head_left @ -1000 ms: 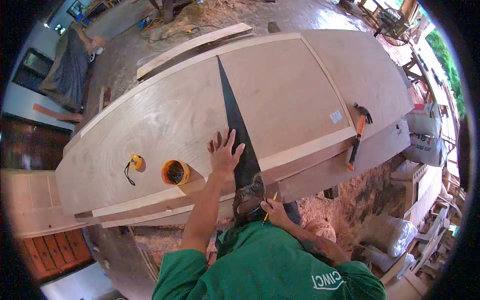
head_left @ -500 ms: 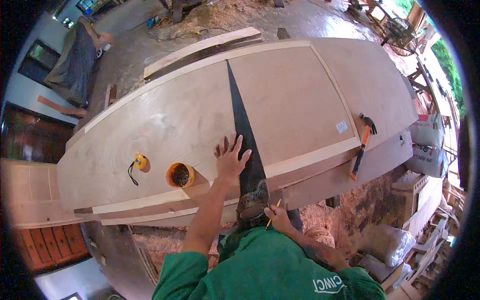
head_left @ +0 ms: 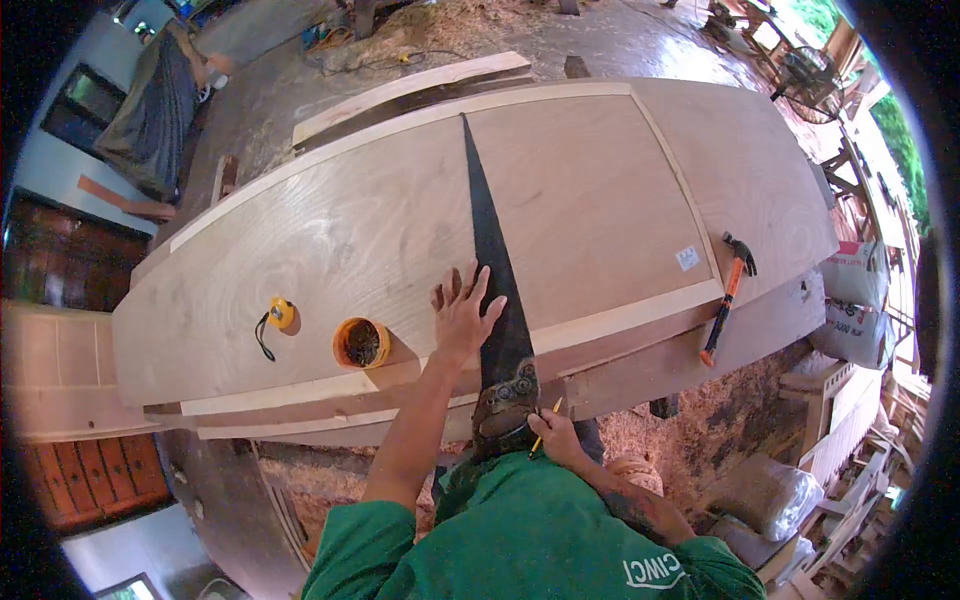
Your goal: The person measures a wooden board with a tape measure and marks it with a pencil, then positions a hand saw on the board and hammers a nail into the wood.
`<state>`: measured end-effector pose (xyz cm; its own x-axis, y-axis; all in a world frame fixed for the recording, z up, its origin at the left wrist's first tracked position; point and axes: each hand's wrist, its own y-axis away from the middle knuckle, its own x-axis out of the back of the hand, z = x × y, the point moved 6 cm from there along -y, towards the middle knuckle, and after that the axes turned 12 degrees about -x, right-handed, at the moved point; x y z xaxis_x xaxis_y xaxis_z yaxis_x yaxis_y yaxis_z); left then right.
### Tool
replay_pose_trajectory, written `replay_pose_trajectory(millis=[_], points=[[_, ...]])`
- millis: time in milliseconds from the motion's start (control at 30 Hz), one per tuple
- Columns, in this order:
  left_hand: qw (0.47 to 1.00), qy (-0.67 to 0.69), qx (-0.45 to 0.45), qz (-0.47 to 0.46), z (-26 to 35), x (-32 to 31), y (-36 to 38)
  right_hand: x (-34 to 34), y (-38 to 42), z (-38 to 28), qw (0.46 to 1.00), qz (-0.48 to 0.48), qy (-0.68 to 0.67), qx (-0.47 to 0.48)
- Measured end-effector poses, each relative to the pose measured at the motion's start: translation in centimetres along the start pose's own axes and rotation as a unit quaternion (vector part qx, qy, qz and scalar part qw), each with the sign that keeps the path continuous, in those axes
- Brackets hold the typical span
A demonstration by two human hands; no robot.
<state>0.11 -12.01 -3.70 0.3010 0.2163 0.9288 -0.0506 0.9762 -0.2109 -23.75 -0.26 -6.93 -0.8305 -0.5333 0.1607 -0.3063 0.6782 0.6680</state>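
Observation:
A handsaw (head_left: 500, 310) with a dark tapering blade and worn brown handle lies across a wood-framed plywood panel (head_left: 620, 210), its tip near the far edge. My left hand (head_left: 462, 320) rests on the panel beside the blade, fingers spread and reaching onto the blade's left edge. A yellow pencil (head_left: 535, 448) is gripped in my right hand (head_left: 562, 443), right at the saw handle by the near edge. On the plywood left of my left hand stand a yellow tub (head_left: 339, 345) of small dark pieces and a yellow tape measure (head_left: 282, 314) with a black strap.
A claw hammer (head_left: 727, 305) with an orange and black handle lies across the panel's right side. Beyond the far edge is a loose board (head_left: 410, 95). Filled sacks (head_left: 855, 335) stand at the right, with wood shavings (head_left: 690, 460) on the floor below.
The view has shifted slightly. Both hands, the saw and the pencil keep nearly the same places.

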Motion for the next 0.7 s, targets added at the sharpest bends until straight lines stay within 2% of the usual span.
replay_pose_trajectory(millis=[100, 167, 200, 267, 300, 333, 400, 467, 500, 533, 567, 600, 667, 700], points=[[1.0, -0.003, 0.002, -0.001, 0.0, -0.5, 0.1, 0.7, -0.1, 0.3, 1.0, 0.005, 0.029, 0.0], [1.0, -0.007, 0.004, 0.006, 0.0, -0.5, 0.1, 2.4, -0.3, 0.1, 0.996, 0.069, 0.031, 0.05], [1.0, -0.007, 0.001, 0.011, 0.1, -0.4, 0.1, 3.6, -0.2, 0.2, 0.996, 0.069, 0.033, 0.052], [1.0, -0.008, -0.001, 0.02, 0.2, -0.1, 0.1, 5.3, 1.5, -3.2, 0.998, -0.042, -0.031, 0.035], [1.0, -0.008, 0.0, 0.016, 0.3, 0.0, 0.1, 6.7, 1.5, -5.2, 0.998, -0.043, -0.027, 0.039], [1.0, -0.009, 0.002, 0.013, 0.3, 0.0, 0.1, 8.0, 1.0, -7.7, 0.966, 0.021, 0.248, 0.066], [1.0, -0.03, 0.005, -0.003, 0.4, -0.5, 0.3, 10.1, -3.7, -9.3, 0.865, 0.151, 0.443, 0.181], [1.0, -0.02, -0.002, 0.016, 0.5, -0.5, 0.2, 10.7, -8.7, -16.5, 0.877, 0.169, 0.359, 0.271], [1.0, -0.018, 0.003, 0.008, 0.7, -0.2, 0.0, 10.5, -10.5, -24.3, 0.891, 0.123, 0.343, 0.269], [1.0, -0.024, 0.003, 0.016, 0.7, 0.0, 0.0, 10.3, -16.4, -25.9, 0.865, 0.177, 0.327, 0.337], [1.0, -0.025, 0.001, 0.007, 0.7, -0.2, 0.0, 9.1, -19.3, -30.5, 0.862, 0.159, 0.276, 0.393], [1.0, -0.024, 0.001, -0.005, 0.6, -0.4, 0.0, 7.8, -23.4, -33.3, 0.922, 0.104, 0.266, 0.26], [1.0, -0.023, 0.006, 0.004, 0.7, -0.1, -0.2, 4.9, -30.4, -37.0, 0.774, 0.204, 0.42, 0.427], [1.0, -0.017, 0.01, 0.008, 0.7, -0.1, -0.1, 4.2, -37.1, -36.8, 0.784, 0.218, 0.43, 0.391]])
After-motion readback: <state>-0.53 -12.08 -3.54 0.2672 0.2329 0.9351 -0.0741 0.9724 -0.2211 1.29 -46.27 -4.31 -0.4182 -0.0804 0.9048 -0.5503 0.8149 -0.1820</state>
